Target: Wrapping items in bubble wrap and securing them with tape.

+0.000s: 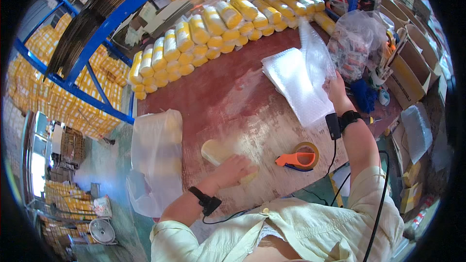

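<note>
My left hand (pixel 236 169) rests on a pale yellow, rounded roll (pixel 215 151) lying on the worn red table (pixel 218 102); part of the roll is hidden under the palm and fingers. At the right, my right hand (pixel 336 85) grips the edge of a clear bubble-wrap sheet (pixel 316 49), raised above a stack of bubble-wrap sheets (pixel 287 74). Between my hands and nearer my body lies an orange tape dispenser (pixel 296 159) with a roll of brown tape (pixel 314 149). A translucent plastic bag (pixel 156 153) holding pale yellow items stands at the table's left edge.
Yellow-and-white wrapped rolls (pixel 198 29) are piled along the far edge. At the right are a plastic bag of small packets (pixel 351 51), a dark blue cloth (pixel 363 94) and open cardboard boxes (pixel 411 76). A blue metal rack (pixel 105 22) rises at the left.
</note>
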### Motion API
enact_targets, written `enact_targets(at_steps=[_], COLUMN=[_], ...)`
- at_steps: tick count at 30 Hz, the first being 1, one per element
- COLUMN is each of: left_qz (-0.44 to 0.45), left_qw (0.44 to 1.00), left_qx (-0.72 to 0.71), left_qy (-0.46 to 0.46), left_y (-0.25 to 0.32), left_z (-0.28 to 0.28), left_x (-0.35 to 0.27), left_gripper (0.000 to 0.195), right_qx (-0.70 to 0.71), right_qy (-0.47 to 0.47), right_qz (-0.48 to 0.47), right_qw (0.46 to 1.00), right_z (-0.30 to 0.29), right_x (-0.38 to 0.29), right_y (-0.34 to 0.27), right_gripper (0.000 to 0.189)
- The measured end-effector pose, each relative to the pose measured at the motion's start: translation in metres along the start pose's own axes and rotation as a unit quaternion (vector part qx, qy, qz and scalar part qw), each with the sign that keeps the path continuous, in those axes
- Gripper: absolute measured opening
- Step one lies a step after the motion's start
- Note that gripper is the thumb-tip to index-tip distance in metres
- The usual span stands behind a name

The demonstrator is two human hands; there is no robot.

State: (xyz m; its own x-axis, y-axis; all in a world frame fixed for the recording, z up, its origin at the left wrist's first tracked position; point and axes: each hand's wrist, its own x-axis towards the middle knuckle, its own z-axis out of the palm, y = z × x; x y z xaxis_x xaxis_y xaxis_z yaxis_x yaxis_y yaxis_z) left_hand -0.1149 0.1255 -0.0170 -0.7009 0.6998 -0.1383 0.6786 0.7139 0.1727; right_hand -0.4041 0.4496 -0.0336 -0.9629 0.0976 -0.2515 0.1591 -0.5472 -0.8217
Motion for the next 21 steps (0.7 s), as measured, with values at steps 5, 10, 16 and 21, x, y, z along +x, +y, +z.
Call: enact_targets(at_steps=[5,10,16,21], left_qz=[0.059,-0.219,-0.306,-0.374], left_qw=[0.997,0.894,0.782,0.821], left_qx=[0.046,-0.342,-0.206,0.007], left_qy=[-0.004,0.189,0.502,0.431], left_y=[0.015,0.027,0.034,0.037], left_z=[0.074,0.039,-0.012,-0.003], left_x=[-0.038,-0.044,-0.080,-0.101], left_gripper=[0.078,0.085,0.087,0.070], right_qx=[-0.353,-0.407,-0.625,-0.502], right_qy=[-0.082,-0.383,-0.545,-0.559], right_qz=[-0.235,-0.320,-0.304,-0.260], right_qw=[0.902,0.765,0.470,0.606], right_z=[0.060,0.117,0.173,0.202], right_x=[-0.036,-0.127,-0.251,-0.300], right_y=[0.005,0.054,0.117,0.163], right_gripper=[0.016,0.017,0.016,0.013])
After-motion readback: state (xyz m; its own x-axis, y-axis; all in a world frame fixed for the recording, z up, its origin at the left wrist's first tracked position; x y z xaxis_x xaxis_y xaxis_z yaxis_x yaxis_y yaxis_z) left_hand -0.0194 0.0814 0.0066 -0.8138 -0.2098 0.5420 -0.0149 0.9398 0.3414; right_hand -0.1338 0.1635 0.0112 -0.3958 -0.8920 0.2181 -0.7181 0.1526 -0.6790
